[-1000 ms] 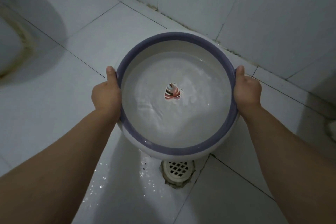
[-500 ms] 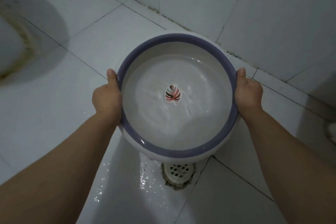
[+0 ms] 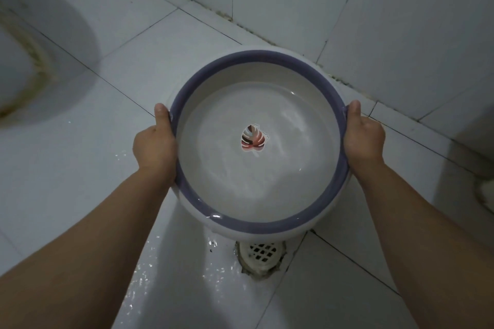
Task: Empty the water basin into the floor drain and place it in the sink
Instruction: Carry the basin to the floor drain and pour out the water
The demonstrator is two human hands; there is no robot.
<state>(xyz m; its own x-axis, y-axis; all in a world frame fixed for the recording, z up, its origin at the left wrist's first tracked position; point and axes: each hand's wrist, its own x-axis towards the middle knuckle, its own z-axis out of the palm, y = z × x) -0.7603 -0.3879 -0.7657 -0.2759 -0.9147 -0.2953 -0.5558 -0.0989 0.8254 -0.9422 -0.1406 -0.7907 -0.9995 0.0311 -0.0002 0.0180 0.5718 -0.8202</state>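
Basin (image 3: 187,195): a round white vessel with a purple-grey rim band, held in the air above the tiled floor, close to the corner where the floor meets the wall. It is kept roughly level, the near edge slightly lower.
Contents: rippled water is seen inside, covering the bottom and reaching part of the way up the inner wall.
Decoration: a leaf motif (image 3: 252,141) in pink, brown and pale tones is printed at the centre of the bottom and is seen through the water.
Left hand (image 3: 155,145): closed around the left edge of the basin; the thumb is laid along the top of the rim, the remaining fingers are hidden beneath the edge.
Right hand (image 3: 365,137): closed around the right edge of the basin in the same manner, thumb on the rim, other fingers out of sight under it.
Forearms: both bare, extended from the lower corners of the view.
Floor drain (image 3: 260,255): a white grated cover set in a rough-edged opening in the floor, just below the near edge of the basin and partly overlapped by it.
Floor (image 3: 80,168): pale tiles with dark grout lines; wet glints and droplets are noted left of the drain.
Wall (image 3: 374,8): pale tiles, with dark grime along the floor joint.
White fixture (image 3: 24,43): partly visible at the left edge, stained around its base.
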